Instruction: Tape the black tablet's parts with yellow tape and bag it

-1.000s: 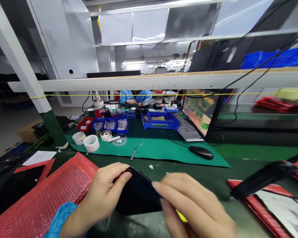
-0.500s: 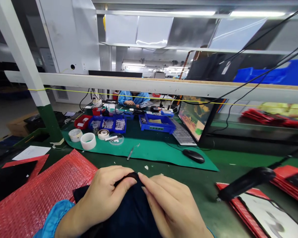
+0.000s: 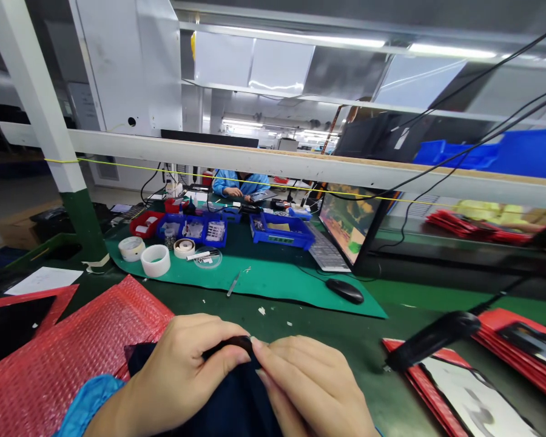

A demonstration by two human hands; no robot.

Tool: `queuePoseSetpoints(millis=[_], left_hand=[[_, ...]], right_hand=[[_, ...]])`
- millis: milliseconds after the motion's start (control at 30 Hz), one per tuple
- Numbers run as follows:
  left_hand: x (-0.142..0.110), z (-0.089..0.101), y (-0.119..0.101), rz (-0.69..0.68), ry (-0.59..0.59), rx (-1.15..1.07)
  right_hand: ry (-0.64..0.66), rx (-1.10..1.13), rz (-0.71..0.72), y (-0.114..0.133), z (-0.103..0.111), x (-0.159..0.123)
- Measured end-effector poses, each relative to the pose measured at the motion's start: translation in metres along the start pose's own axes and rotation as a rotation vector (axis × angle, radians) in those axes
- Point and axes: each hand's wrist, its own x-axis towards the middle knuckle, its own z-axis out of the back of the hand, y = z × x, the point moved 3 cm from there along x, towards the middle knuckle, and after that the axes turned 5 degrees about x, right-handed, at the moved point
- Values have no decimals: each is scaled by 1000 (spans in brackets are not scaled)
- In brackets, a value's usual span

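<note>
Both hands are at the bottom middle, gripping the upper edge of a dark navy sheet-like thing (image 3: 232,400); its kind is not clear, and its lower part runs out of view. My left hand (image 3: 182,364) pinches the black rim between thumb and curled fingers. Right beside it, my right hand (image 3: 309,376) holds the same edge with thumb and fingertips, the fingers lying together. Under and beyond my left forearm spreads a red bubble-wrap bag (image 3: 95,328). Tweezers (image 3: 233,283) lie on the green mat (image 3: 273,279) ahead of the hands.
Tape rolls (image 3: 155,261), blue parts bins (image 3: 193,229) and a blue tray (image 3: 282,230) stand on the mat. A mouse (image 3: 344,291), keyboard (image 3: 325,249) and monitor (image 3: 350,218) are right. A black electric screwdriver (image 3: 432,340) hangs over a white-faced panel (image 3: 477,388). A co-worker (image 3: 241,184) sits opposite.
The view has shifted slightly, so the bench things sit a little further left. Both hands appear slightly lower, with the same grip on the dark sheet-like thing.
</note>
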Motion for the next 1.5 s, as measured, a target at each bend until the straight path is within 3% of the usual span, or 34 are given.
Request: queuePoseSetpoints(millis=[500, 667, 1200, 1500], left_hand=[[-9, 0, 2, -180, -230, 182], [-8, 1, -1, -235, -284, 219], [-11, 3, -4, -349, -322, 282], [-9, 3, -10, -345, -258, 254]], right_hand=[[83, 125, 0, -6, 7, 2], [41, 163, -5, -10, 8, 5], [45, 83, 72, -7, 5, 1], [225, -11, 114, 2, -2, 7]])
